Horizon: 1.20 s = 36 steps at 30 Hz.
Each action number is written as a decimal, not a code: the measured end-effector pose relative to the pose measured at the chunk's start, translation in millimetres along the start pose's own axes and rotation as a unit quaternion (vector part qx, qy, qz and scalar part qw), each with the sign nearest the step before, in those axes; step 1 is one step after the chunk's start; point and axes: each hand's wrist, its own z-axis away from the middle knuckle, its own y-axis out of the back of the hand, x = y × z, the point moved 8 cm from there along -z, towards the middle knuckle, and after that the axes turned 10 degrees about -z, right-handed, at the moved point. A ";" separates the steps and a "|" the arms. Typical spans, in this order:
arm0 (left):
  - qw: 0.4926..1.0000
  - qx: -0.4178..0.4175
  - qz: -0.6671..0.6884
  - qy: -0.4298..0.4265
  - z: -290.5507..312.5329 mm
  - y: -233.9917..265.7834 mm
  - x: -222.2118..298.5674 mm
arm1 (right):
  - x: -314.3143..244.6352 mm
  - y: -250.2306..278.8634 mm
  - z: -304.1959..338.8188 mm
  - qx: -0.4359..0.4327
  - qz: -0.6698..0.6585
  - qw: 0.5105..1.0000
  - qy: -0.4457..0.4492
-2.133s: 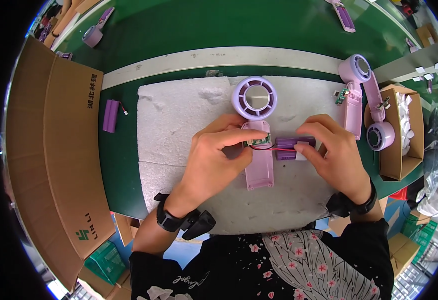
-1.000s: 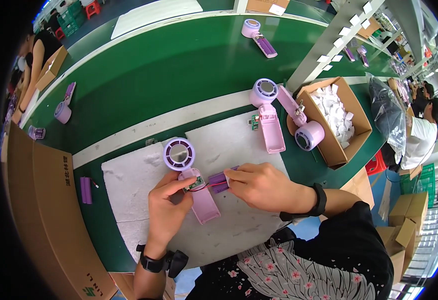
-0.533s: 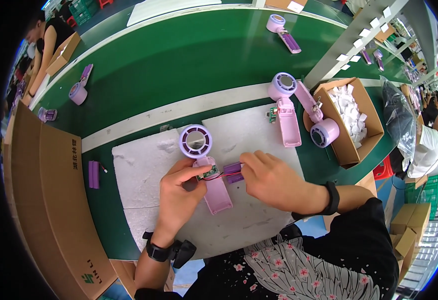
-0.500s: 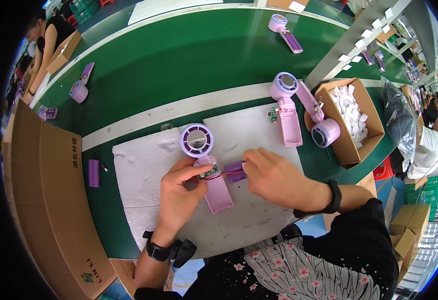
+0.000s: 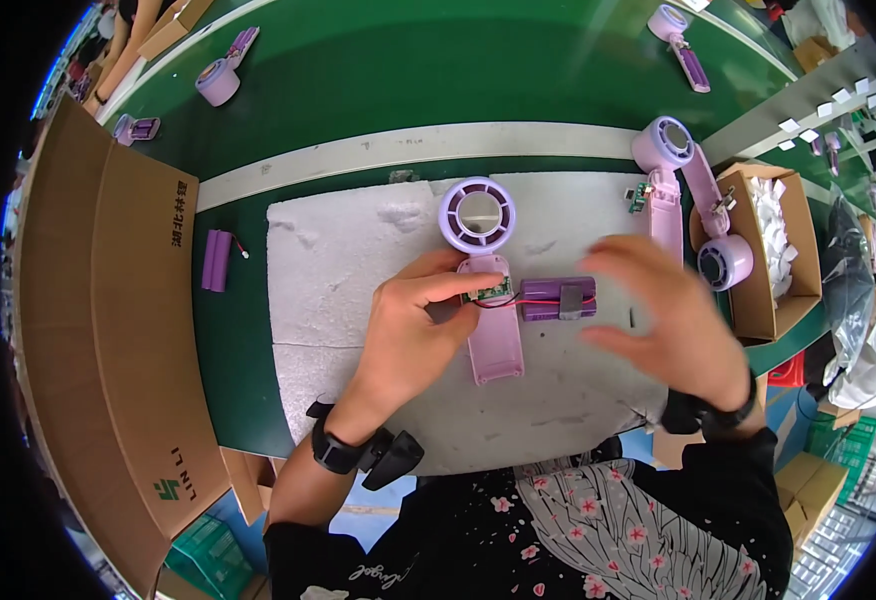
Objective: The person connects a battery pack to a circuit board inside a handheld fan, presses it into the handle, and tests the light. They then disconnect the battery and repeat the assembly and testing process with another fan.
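Observation:
A pink handheld fan with a lilac ring head (image 5: 498, 350) lies on a white foam pad (image 5: 333, 330), its handle shell opened. My left hand (image 5: 408, 330) grips it, thumb and index finger closed at a green circuit board (image 5: 493, 291) at the top of the handle. Red and black wires run from the board to a purple battery pack (image 5: 540, 290), which lies on the pad to the right with a dark grey patch on it. Just right of the pack is my right hand (image 5: 680, 318), slightly blurred, its fingers apart and nothing between them.
A spare purple battery pack (image 5: 216, 262) sits by a tall cardboard box (image 5: 123, 330) at left. Two opened fans, one a pink fan (image 5: 665, 215), stand at right beside a carton (image 5: 793, 305) of white pieces. More fans lie on the green bench (image 5: 388, 70) beyond a pale strip.
My right hand has let go of the battery pack and moved right, its fingers opening. The pack now lies flat on the pad. My left hand still grips the fan; the view has shifted.

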 end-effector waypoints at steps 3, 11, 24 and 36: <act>1.000 -0.003 -0.022 -0.013 -0.5 2.4 5.8 | 13.8 -37.1 -10.2 -0.075 -0.006 0.997 0.017; 0.997 -0.031 -0.071 -0.015 -2.0 3.6 15.4 | 30.0 -67.9 7.0 -0.236 -0.448 0.832 -0.228; 0.989 -0.018 -0.127 -0.068 -2.6 3.2 28.5 | 18.1 -77.6 20.0 -0.303 -0.560 0.758 -0.144; 0.982 0.008 -0.164 -0.098 -0.3 -0.7 33.7 | -20.6 -62.6 2.3 -0.137 -0.187 0.959 0.161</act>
